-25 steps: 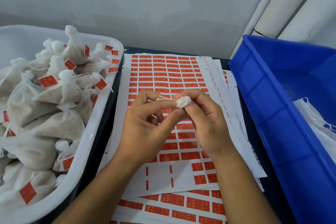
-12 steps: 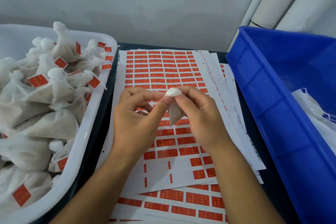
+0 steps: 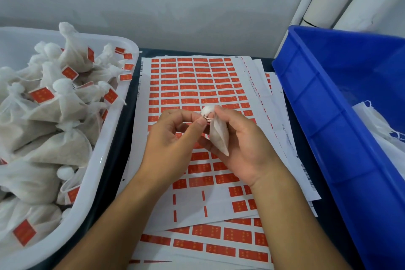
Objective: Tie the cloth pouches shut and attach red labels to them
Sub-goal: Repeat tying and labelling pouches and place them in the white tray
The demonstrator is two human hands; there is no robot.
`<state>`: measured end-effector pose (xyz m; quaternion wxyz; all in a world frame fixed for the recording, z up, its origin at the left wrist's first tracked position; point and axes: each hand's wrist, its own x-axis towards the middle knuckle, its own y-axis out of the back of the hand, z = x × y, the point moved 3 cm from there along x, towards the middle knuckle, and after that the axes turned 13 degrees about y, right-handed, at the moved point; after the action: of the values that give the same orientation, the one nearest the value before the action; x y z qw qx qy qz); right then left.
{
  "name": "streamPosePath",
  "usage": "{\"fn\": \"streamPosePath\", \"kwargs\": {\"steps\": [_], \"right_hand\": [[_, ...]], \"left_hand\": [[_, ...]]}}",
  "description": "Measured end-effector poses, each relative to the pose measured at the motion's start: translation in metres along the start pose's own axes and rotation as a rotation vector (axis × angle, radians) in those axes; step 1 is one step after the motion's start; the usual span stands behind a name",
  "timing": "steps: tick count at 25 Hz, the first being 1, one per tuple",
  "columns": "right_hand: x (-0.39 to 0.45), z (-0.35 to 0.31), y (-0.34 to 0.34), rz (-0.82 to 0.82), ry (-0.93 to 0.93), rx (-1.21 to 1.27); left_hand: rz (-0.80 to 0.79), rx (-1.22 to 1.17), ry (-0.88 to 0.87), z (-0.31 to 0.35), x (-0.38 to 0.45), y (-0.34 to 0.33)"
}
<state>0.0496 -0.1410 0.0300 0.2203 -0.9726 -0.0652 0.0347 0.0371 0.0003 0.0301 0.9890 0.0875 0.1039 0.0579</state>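
A small white cloth pouch (image 3: 219, 136) hangs over the label sheets, its neck gathered into a white tuft at the top. My right hand (image 3: 238, 144) holds the pouch, fingers curled behind it and thumb at the neck. My left hand (image 3: 173, 138) pinches the thin drawstring at the neck between thumb and forefinger. Sheets of red labels (image 3: 195, 85) lie flat on the table under both hands; some rows near me are peeled bare.
A white tub (image 3: 105, 160) at the left is heaped with tied pouches bearing red labels (image 3: 41, 95). A blue crate (image 3: 341, 129) at the right holds loose white pouches (image 3: 379, 125). A grey wall and white pipes stand behind.
The pouch has swung from bunched between my fingertips to hanging down in my right hand. My left fingers have come onto the string at its neck.
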Motion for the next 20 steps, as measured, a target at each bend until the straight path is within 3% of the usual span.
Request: {"fn": "streamPosePath", "kwargs": {"steps": [7, 15, 20], "right_hand": [[0.0, 0.006, 0.001, -0.021, -0.113, 0.129], [0.0, 0.009, -0.002, 0.067, -0.106, -0.003], [0.001, 0.009, 0.001, 0.111, -0.1, -0.017]], "left_hand": [[0.084, 0.155, -0.103, -0.001, 0.003, 0.0], [0.301, 0.22, -0.325, 0.002, -0.004, 0.009], [0.29, 0.306, -0.401, 0.001, -0.006, 0.008]]}}
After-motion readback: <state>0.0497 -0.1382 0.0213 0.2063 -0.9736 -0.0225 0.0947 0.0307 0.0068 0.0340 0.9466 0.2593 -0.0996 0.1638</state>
